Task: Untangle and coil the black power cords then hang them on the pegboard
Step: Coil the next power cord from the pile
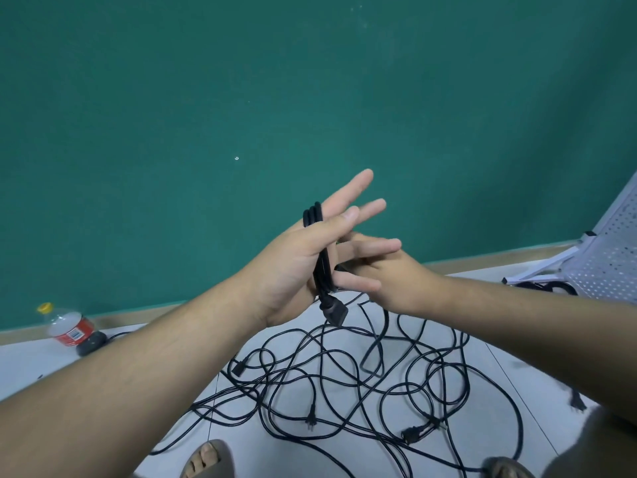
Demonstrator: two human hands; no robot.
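Black power cord (319,236) is wound in several loops round our left hand (303,263), which we hold up in front of the green wall (206,81). The loops run over the edge of the hand near the fingers and down across the palm, and a plug (335,313) hangs from the bottom of the coil. That hand's fingers are straight and a little apart, pointing up and to the right, with the thumb laid along the loops. Our right hand (389,274) sits just behind it, its visible fingers straight and spread toward the coil; a strand drops from under it to the floor, but we cannot tell whether the hidden thumb is pinching it. Below, the rest of the cords (344,377) lie tangled on the pale tiled floor (510,343), between our sandalled feet (206,458). A white pegboard (613,257) leans at the far right, well apart. A plastic bottle (70,327) lies by the wall at left.
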